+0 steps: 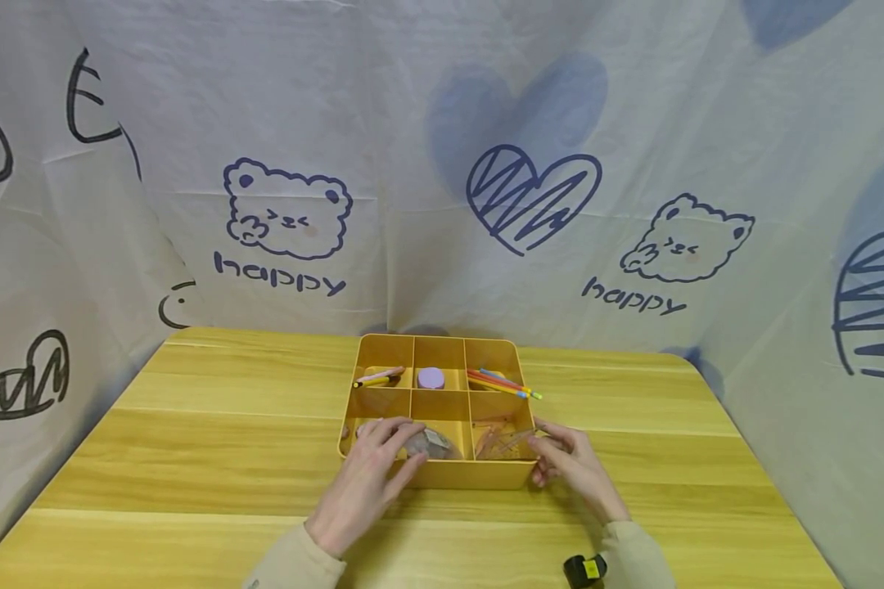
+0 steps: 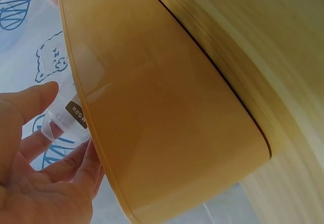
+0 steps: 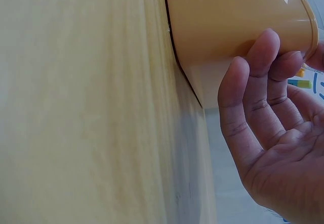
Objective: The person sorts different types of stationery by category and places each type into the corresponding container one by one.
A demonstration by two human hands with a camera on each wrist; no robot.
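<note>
A yellow-orange organizer box (image 1: 471, 474) with six compartments stands on the table. My left hand (image 1: 372, 462) reaches over its front left part, the thumb apart from the fingers. Beside those fingers lies a clear plastic packet or case (image 2: 68, 118) with a dark label; its kind is unclear, and the thumb does not touch it. At the front right corner, my right hand (image 1: 570, 462) holds the box's side wall, with fingertips (image 3: 266, 42) against the outside and the thumb at the rim. Thin clear and reddish pieces (image 1: 497, 438) lie in the front right compartment.
Pens (image 1: 379, 379) lie in the back left compartment, a lilac round-cornered item (image 1: 430, 378) in the back middle, and colored pencils or pens (image 1: 501, 383) stick out over the back right. A black object with a yellow label (image 1: 585, 570) is by my right sleeve. White cloth (image 1: 412, 229) hangs behind.
</note>
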